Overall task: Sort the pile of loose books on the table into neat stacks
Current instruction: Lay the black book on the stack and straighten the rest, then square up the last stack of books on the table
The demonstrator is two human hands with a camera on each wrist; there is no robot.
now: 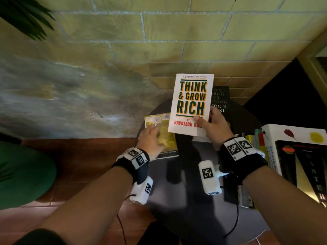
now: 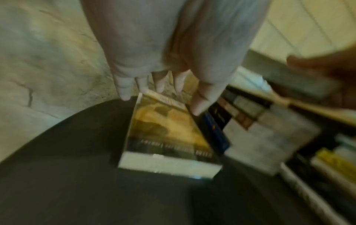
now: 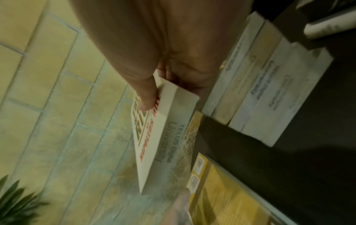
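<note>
My right hand holds a white book titled Think & Grow Rich up above the dark round table, thumb on the cover and fingers behind. The right wrist view shows the same white book edge-on under my thumb. My left hand hovers with straight fingers over a yellow book lying back cover up at the table's left edge. In the left wrist view the yellow book lies just below my spread fingers; contact is unclear. A black book lies behind the white one.
A row of books and a pile topped by a white book and a black one fill the table's right side. A brick wall stands close behind. A plant sits at the upper left.
</note>
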